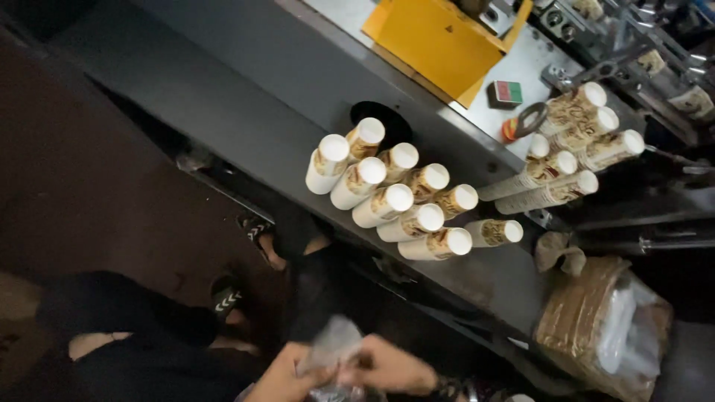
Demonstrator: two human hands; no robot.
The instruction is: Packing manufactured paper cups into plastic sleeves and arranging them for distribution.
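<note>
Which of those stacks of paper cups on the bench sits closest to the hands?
The cup stack at the near end of the middle cluster, lowest in the picture. The others stand farther up the bench from both hands.

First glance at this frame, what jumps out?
The cluster of stacked paper cups standing on the grey machine ledge mid-frame, with a second bunch of cup stacks lying to its right. Next, the yellow panel at top. At the bottom edge, the left hand and right hand handle a clear plastic bag.
</note>
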